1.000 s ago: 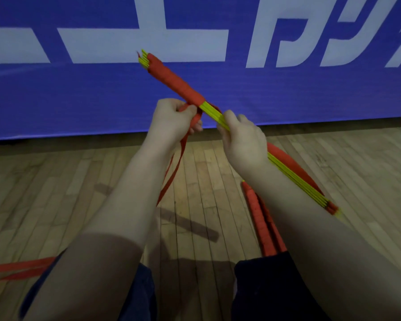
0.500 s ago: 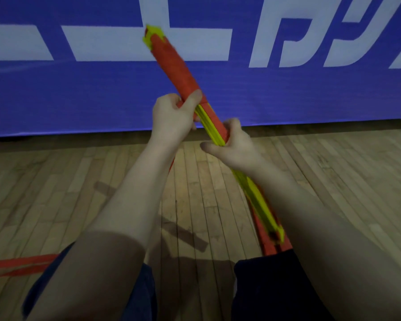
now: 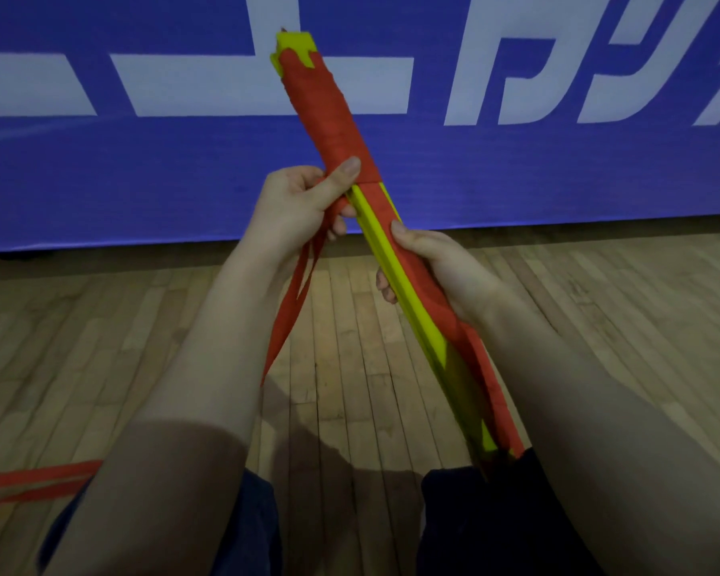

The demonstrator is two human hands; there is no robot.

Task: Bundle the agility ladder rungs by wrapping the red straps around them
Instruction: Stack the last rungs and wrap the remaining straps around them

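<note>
A bundle of yellow ladder rungs (image 3: 395, 272) slants from upper middle down to my right thigh. Red strap wrapping (image 3: 329, 114) covers its upper third. My left hand (image 3: 296, 205) pinches the loose red strap (image 3: 292, 309) against the bundle just below the wrapping, thumb on top. From that hand the strap hangs down toward the floor. My right hand (image 3: 429, 264) grips the bundle at its middle, fingers curled round the rungs and a red strap lying along them. The bundle's lower end sits by my right leg.
A blue banner (image 3: 558, 172) with white lettering stands close in front. Wooden plank floor (image 3: 391, 388) lies below. More red strap (image 3: 34, 484) trails on the floor at the lower left. My dark-clothed legs (image 3: 495, 517) fill the bottom of the view.
The bundle has swung from a shallow slant to a steeper one, lower end toward my lap. My right hand has shifted its grip; my left thumb now presses the strap at the wrapping's edge.
</note>
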